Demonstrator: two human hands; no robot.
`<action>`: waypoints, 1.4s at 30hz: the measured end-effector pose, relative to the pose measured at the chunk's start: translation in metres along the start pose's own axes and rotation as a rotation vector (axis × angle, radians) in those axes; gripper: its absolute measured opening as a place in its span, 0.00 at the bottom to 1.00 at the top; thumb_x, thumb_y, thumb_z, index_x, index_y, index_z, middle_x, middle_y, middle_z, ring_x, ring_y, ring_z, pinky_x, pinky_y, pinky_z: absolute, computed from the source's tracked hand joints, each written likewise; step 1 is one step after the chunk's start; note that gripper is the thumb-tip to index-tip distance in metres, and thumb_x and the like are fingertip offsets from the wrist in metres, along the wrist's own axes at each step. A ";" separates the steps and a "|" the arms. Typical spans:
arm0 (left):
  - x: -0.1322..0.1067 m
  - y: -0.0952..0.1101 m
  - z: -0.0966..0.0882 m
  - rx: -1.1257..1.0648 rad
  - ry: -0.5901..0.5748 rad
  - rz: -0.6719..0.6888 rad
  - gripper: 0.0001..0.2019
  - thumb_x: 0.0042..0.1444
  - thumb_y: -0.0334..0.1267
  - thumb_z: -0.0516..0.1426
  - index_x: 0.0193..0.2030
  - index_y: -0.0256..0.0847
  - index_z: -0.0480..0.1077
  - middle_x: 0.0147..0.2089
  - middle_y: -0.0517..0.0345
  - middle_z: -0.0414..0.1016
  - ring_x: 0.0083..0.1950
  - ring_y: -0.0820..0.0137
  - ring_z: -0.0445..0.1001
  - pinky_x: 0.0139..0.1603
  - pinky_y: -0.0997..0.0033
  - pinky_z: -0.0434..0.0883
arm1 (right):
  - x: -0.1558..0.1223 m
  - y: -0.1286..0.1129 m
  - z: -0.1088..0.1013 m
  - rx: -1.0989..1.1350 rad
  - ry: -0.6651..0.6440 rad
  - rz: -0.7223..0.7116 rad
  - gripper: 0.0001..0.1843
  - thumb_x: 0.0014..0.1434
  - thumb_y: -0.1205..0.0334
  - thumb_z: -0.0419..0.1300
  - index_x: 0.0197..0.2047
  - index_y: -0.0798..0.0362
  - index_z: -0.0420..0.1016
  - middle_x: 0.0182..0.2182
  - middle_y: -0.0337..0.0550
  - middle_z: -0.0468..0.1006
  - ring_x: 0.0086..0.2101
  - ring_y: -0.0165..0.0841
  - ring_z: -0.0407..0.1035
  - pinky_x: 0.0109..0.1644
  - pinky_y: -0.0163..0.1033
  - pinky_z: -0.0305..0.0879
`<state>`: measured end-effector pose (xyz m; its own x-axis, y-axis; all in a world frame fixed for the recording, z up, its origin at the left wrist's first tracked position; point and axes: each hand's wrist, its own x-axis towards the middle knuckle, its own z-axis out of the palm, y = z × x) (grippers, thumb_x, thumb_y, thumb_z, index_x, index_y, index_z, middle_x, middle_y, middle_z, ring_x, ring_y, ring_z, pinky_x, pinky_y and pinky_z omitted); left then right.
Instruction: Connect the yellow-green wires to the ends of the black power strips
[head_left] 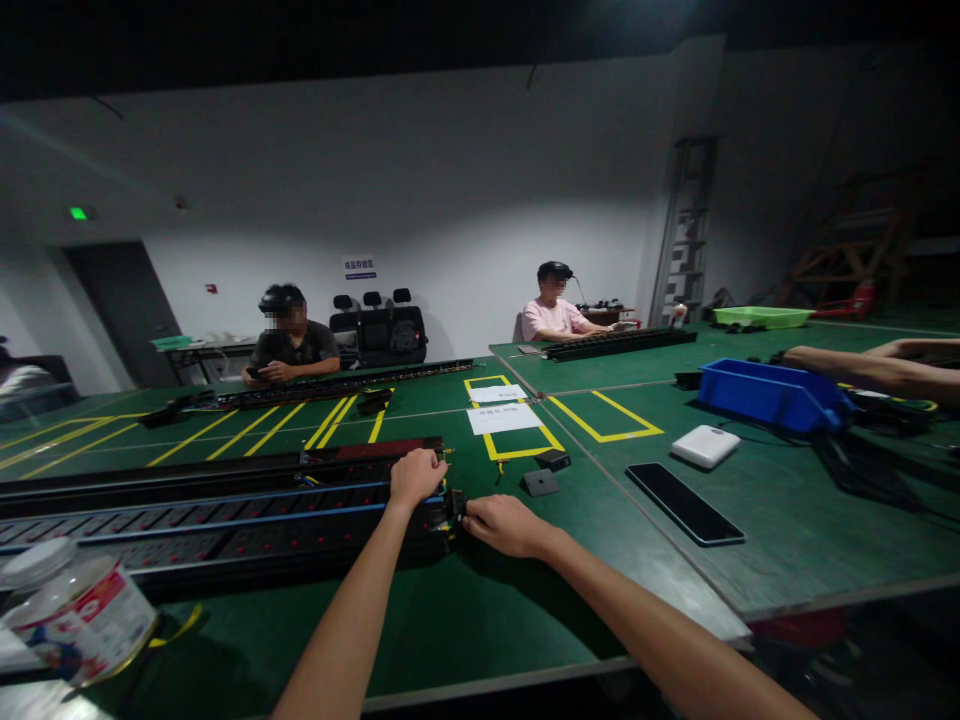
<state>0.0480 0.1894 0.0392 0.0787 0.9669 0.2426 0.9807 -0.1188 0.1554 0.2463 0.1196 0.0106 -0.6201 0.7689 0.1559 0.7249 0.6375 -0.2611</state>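
Note:
A long black rail assembly (pixel 300 516) with blue strips and small red dots lies on the green table, running off to the left. My left hand (pixel 415 478) is closed over its right end, fingers curled on the edge, partly hiding what they grip. Just past that end, my right hand (pixel 501 524) pinches a small black part (pixel 457 506). Coloured wires show between the part and the rail end. Two small black pieces, an end block (pixel 553 460) and a plate with a hole (pixel 540 483), lie beyond my right hand.
A clear plastic jar (pixel 94 620) stands at front left. To the right lie a phone (pixel 684 503), a white box-shaped device (pixel 705 446) and a blue bin (pixel 772 395), with another person's arms (pixel 877 365) behind. Paper labels (pixel 504 418) and yellow tape mark the table. Two people sit opposite.

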 end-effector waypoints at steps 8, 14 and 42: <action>0.000 0.000 0.001 -0.006 -0.004 -0.008 0.16 0.64 0.48 0.53 0.35 0.43 0.77 0.44 0.49 0.82 0.45 0.57 0.80 0.44 0.66 0.70 | 0.000 0.000 0.000 0.003 -0.002 -0.001 0.15 0.72 0.56 0.51 0.40 0.52 0.76 0.38 0.45 0.81 0.36 0.34 0.73 0.37 0.36 0.52; 0.001 -0.001 0.002 0.007 0.008 -0.001 0.15 0.63 0.47 0.53 0.35 0.43 0.76 0.43 0.50 0.82 0.45 0.58 0.80 0.44 0.66 0.70 | 0.000 0.002 -0.001 0.005 -0.008 -0.030 0.15 0.72 0.56 0.51 0.41 0.52 0.76 0.38 0.44 0.81 0.37 0.34 0.73 0.37 0.36 0.53; 0.001 -0.001 0.002 0.001 0.010 0.006 0.15 0.63 0.48 0.52 0.35 0.44 0.77 0.42 0.50 0.82 0.44 0.57 0.80 0.44 0.65 0.71 | 0.002 0.007 0.003 0.032 -0.009 -0.047 0.15 0.72 0.56 0.51 0.40 0.52 0.76 0.40 0.45 0.81 0.38 0.34 0.73 0.39 0.35 0.54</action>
<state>0.0476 0.1909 0.0378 0.0829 0.9639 0.2531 0.9804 -0.1244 0.1528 0.2491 0.1254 0.0062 -0.6563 0.7373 0.1606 0.6847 0.6713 -0.2837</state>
